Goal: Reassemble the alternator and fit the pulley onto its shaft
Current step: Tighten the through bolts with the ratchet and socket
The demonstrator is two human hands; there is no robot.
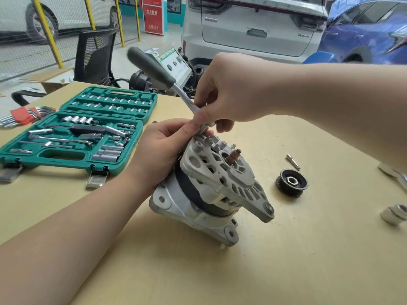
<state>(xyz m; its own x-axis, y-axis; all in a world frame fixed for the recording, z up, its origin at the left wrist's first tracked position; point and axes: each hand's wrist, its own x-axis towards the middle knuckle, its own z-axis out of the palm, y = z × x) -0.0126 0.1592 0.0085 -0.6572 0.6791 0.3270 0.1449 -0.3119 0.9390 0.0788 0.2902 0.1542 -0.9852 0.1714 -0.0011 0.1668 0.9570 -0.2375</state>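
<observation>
The silver alternator [211, 190] stands tilted on the tan table, its vented end plate facing up and right, with a bare brown shaft [234, 155] poking out. My left hand [163, 150] grips the housing's upper left edge. Above it, my right hand [222, 93] pinches the head of a ratchet wrench [154, 67]. The wrench's dark green handle slants up to the left, and its head sits on a bolt at the plate's top rim. A black grooved pulley [291, 182] with a nut in its centre lies flat on the table to the right, apart from the shaft.
An open green socket set case [77, 130] lies at the left, red-held hex keys [24, 116] beyond it. A small extension bit [293, 162] lies above the pulley, and silver sockets [394, 213] sit at the right edge. A black chair and parked cars stand behind.
</observation>
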